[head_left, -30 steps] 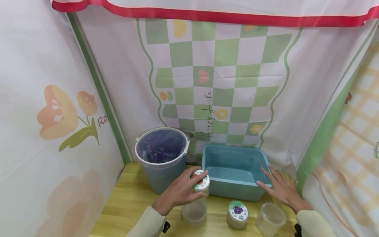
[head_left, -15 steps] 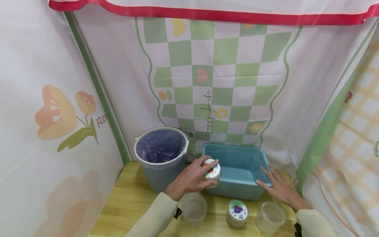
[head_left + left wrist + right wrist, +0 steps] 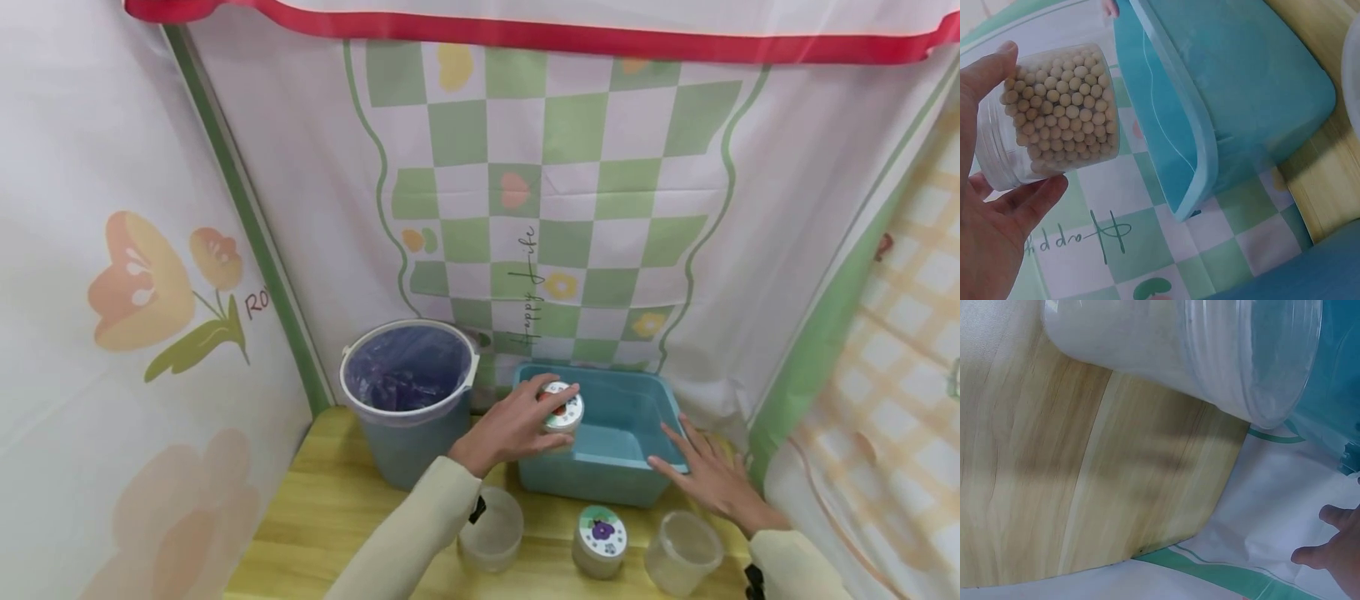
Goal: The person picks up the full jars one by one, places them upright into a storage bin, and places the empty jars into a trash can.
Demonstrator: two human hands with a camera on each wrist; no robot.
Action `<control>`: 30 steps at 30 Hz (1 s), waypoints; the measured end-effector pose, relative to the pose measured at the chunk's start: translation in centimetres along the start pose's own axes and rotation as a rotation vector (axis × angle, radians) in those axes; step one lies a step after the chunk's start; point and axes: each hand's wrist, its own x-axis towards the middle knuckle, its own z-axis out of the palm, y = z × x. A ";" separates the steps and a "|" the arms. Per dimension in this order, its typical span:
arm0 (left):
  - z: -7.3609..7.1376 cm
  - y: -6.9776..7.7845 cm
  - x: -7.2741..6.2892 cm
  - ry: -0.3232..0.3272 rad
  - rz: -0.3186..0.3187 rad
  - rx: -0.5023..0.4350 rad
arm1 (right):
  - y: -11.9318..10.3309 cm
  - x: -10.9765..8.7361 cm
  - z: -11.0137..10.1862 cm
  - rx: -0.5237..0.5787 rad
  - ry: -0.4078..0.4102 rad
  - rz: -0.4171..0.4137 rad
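Observation:
My left hand [image 3: 517, 425] grips a clear plastic jar [image 3: 1063, 112] full of small tan balls, thumb on one side and fingers on the other. Its white-labelled lid [image 3: 566, 410] carries a red picture and faces up in the head view. The jar is over the near left part of a blue rectangular basin [image 3: 592, 483]. At the basin's right front corner, my right hand [image 3: 712, 479] rests with fingers spread and nearly straight. In the right wrist view only part of the right hand [image 3: 1338, 550] shows, at the lower right.
A blue bucket [image 3: 401, 450] with a purple liner stands left of the basin. Along the front of the wooden table [image 3: 300, 517] are an open clear tub [image 3: 491, 533], a jar with a purple-pictured lid [image 3: 600, 537] and another clear tub [image 3: 684, 554]. Patterned cloth hangs behind.
My left hand has carried the jar up and to the right, from above the left clear tub to over the basin. The right hand has stayed put.

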 end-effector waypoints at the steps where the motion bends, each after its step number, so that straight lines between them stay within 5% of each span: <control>1: 0.1 0.1 0.3 -0.004 0.002 0.000 | 0.0 0.0 0.0 0.000 0.001 0.000; 15: 2.1 1.4 4.4 -0.071 0.010 -0.005 | 0.4 0.1 -0.2 0.006 -0.039 0.047; 30: 5.5 0.5 5.6 -0.101 -0.102 -0.065 | -0.2 0.1 -0.1 0.013 -0.024 0.034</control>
